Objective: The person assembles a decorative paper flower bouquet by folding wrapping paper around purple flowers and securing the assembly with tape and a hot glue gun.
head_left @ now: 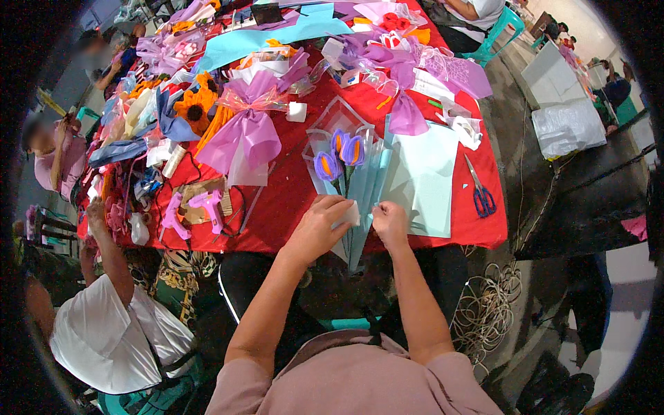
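Observation:
A small bouquet of purple and orange fuzzy-wire tulips (339,153) lies at the table's front edge, partly folded in a translucent pale-blue wrapping sheet (361,238) whose pointed end hangs over the edge. My left hand (321,225) rests over the stems, fingers bent round a small white piece (351,214) like a roll or pad; the lower stems are hidden beneath it. On the wrapper's right side, my right hand (391,225) is closed, thumb and fingertips pinched at the sheet's edge. What sits between those fingertips is too small to make out.
Blue-handled scissors (483,200) lie right of a pale-green sheet (423,181). Two pink glue guns (207,206) sit at left. Purple-wrapped bouquets (247,124) and craft materials crowd the red-covered table (277,225). A white-clothed person (114,332) sits at my left; coiled cable (487,304) lies at right.

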`<state>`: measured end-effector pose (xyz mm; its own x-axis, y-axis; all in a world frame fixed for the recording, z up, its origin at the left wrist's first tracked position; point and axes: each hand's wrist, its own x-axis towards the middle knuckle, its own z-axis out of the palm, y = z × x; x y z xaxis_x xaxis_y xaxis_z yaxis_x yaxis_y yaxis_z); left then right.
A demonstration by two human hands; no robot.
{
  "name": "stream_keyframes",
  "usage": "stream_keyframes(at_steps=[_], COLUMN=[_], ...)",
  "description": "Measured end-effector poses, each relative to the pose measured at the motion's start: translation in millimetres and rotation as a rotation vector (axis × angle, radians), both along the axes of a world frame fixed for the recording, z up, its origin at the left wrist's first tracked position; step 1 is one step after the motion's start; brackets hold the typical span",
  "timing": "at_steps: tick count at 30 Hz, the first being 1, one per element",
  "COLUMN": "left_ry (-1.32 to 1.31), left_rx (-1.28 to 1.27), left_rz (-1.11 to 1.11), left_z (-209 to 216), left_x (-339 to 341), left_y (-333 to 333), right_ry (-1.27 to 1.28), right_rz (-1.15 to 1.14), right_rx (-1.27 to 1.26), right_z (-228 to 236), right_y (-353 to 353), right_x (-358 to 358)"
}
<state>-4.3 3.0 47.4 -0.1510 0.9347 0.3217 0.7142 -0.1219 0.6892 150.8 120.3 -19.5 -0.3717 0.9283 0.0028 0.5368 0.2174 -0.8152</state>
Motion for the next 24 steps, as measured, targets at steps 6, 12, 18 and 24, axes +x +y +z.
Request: stream_keyframes(at_steps=[6,12,18,24], left_ry=[0.003,0.024,0.054,0.068], left_rx=[-0.019,-0.057,-0.095,-0.087], left_rz=[0.005,-0.030,-0.052,-0.031], left_z=[1,-4,-7,-10], left_x=[-3,-4,-4,-3], left_y=[-3,0,5,6], right_ry=[0.034,-0.014,0.019,0.099], right_rz=[-0.017,0.038,0.018,-0.051], right_rx=[-0.187,0.024,-0.007,-0.099], right_z=[-22,-21,3,15], right_y=[5,0,-10,-32], right_x=[-8,-10,-13,-12])
